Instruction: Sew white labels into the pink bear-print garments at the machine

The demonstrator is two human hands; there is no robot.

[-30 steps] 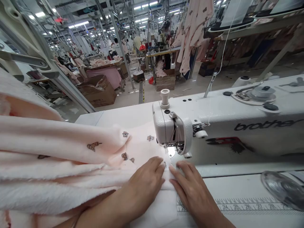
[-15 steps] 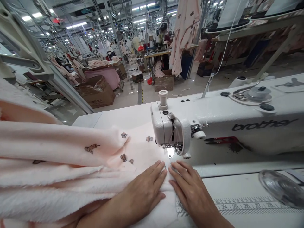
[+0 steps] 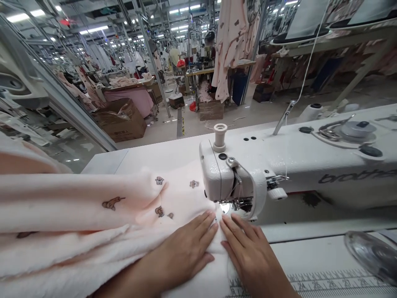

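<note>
My left hand [image 3: 182,248] lies flat, fingers stretched out, on pale pink fleece fabric [image 3: 93,215] printed with small animal figures. My right hand [image 3: 248,250] lies flat beside it, fingers pointing at the needle area. Both sets of fingertips nearly touch just in front of the presser foot [image 3: 235,205] of a white Brother sewing machine [image 3: 294,165]. The fabric bunches in thick folds to the left and runs under the machine head.
A ruler scale [image 3: 325,285] is printed on the white table at lower right. A clear plastic dome [image 3: 372,254] sits at the right edge. Behind are cardboard boxes [image 3: 119,120], hanging pink garments [image 3: 228,45], other workstations and distant workers.
Both hands have slid a little forward toward the needle, with the fabric. The camera has shifted so the machine head sits lower in view.
</note>
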